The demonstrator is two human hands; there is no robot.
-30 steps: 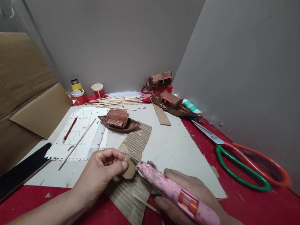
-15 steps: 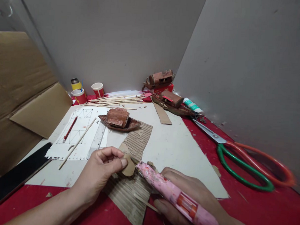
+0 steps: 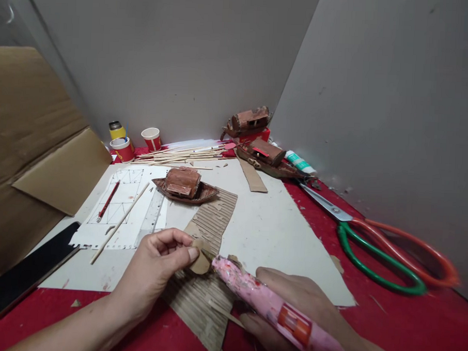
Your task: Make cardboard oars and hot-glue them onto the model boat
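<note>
Between thumb and forefinger, my left hand (image 3: 163,255) pinches a small rounded piece of cardboard (image 3: 200,264). My right hand (image 3: 291,294) is wrapped around a pink glue gun (image 3: 260,293) with a stained front end and an orange-red part on its side. The gun's nozzle points left at the cardboard piece; whether they touch I cannot tell. Below both hands lies a strip of corrugated cardboard (image 3: 201,308), and a thin stick (image 3: 226,312) shows near my right fingers. A brown model boat (image 3: 184,184) with an arched roof sits just beyond the hands.
More model boats (image 3: 266,152) stand at the back right, beside large scissors (image 3: 343,216). Thin wooden sticks (image 3: 180,155) and paper cups (image 3: 151,139) are at the back. On the left are a phone (image 3: 32,270), a drawing sheet (image 3: 116,206) and a cardboard box (image 3: 30,135).
The glue gun has shifted slightly, its nozzle now over the edge of the cardboard piece. My left hand keeps its hold. The whole view has moved a little.
</note>
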